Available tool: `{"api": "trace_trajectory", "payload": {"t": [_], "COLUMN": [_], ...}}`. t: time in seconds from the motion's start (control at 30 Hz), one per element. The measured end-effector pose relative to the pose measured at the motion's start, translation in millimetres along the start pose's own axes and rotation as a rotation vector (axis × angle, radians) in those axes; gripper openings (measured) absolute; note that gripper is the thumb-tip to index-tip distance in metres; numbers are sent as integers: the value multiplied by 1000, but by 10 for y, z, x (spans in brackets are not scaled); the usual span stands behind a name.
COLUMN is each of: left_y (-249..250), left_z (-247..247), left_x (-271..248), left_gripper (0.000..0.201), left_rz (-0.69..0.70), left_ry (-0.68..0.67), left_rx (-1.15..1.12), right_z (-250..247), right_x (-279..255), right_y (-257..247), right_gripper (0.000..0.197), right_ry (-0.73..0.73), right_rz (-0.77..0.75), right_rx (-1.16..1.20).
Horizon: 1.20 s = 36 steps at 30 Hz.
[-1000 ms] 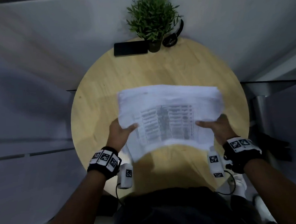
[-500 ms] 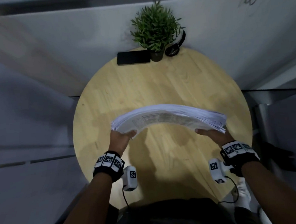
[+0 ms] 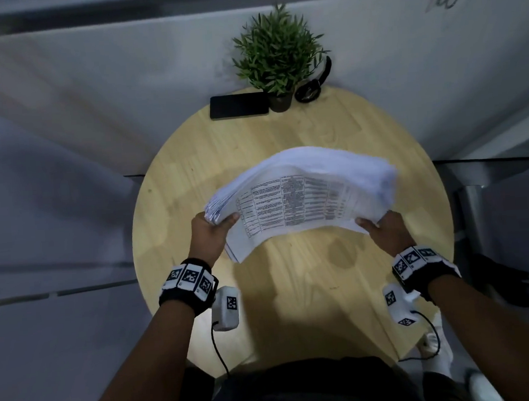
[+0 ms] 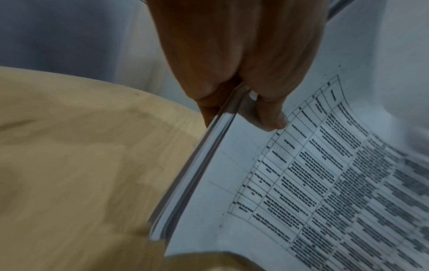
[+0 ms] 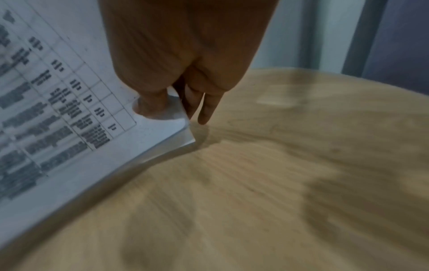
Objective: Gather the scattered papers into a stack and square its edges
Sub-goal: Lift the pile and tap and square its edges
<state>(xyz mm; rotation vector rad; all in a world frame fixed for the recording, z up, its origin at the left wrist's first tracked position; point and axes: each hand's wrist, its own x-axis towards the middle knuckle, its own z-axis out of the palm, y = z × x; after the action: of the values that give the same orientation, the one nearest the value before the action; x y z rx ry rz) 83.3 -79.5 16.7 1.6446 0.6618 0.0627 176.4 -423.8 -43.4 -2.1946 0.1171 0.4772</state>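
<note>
A thick stack of white papers [image 3: 300, 194] with a printed table on its top sheet is held above the round wooden table [image 3: 191, 161], bowed upward in the middle. My left hand [image 3: 210, 232] grips the stack's left end, thumb on top and fingers beneath. My right hand [image 3: 384, 226] grips the right end the same way. In the left wrist view my left hand [image 4: 241, 102] pinches the stack [image 4: 301, 183] by its edge. The right wrist view shows my right hand [image 5: 176, 102] with its thumb on the stack's [image 5: 58, 119] top sheet near a corner.
At the table's far edge lie a black phone [image 3: 238, 105], a potted green plant [image 3: 277, 61] and a black strap-like object [image 3: 313, 84]. A metal frame [image 3: 486, 172] stands to the right. Bare tabletop [image 5: 301, 183] shows under and around the stack.
The stack went from lying tilted toward me to edge-on half a second ago, and now shows its top sheet again, bowed higher. Both hands kept their grip and moved slightly forward.
</note>
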Motion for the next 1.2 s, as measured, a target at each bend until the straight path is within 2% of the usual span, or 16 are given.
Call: {"api": "trace_trajectory", "payload": {"t": [0.1,0.17,0.2,0.27,0.33,0.37,0.43,0.53,0.6,0.67,0.8,0.87,0.97,1.07,1.17,1.2], "left_y": [88,117,108,45,-46,-86,-142,-190,-147,26,678,983,1162,1147,1026,945], "left_z": [15,9,9,82,226,307,420,390,206,-16,-54,106,278,273,267,259], "left_x": [-32,-87,-125,-246,-405,-485,-614,-643,-533,-369,-157,-157,-210,-302,-328,-324], "left_gripper": [34,36,37,39,37,36,35,40,60,81,65,59,66,55,45,46], "left_rz": [15,13,10,-2,-49,-81,-165,-257,-275,-246,-67,30,91,208,198,173], "left_ry": [-8,-27,-47,-82,-85,-86,-76,-116,-154,-254,-517,-422,-129,-118,-141,-132], "left_rx": [-72,-191,-257,-364,-427,-447,-452,-390,-420,-435,-44,54,-124,-243,-266,-240], "right_z": [-104,-207,-240,-191,-40,36,139,72,-74,-277,-540,-531,-489,-422,-321,-279], "right_x": [-90,-140,-161,-180,-229,-265,-302,-274,-231,-210,-261,-337,-478,-533,-492,-500], "right_y": [-155,-238,-289,-350,-428,-495,-604,-680,-723,-826,-1280,-1519,-1704,-1614,-1401,-1372], "right_gripper": [35,42,50,62,65,64,56,60,77,78,61,54,39,32,60,62], "right_ry": [92,161,139,-72,-245,-282,-210,-51,-22,-40,-180,-225,-172,-97,-273,-290], "right_rz": [25,83,103,167,355,424,456,334,222,101,-155,-252,-353,-354,-230,-213], "right_rx": [164,571,804,1190,1347,1326,1221,1156,1083,1010,835,723,554,512,441,443]}}
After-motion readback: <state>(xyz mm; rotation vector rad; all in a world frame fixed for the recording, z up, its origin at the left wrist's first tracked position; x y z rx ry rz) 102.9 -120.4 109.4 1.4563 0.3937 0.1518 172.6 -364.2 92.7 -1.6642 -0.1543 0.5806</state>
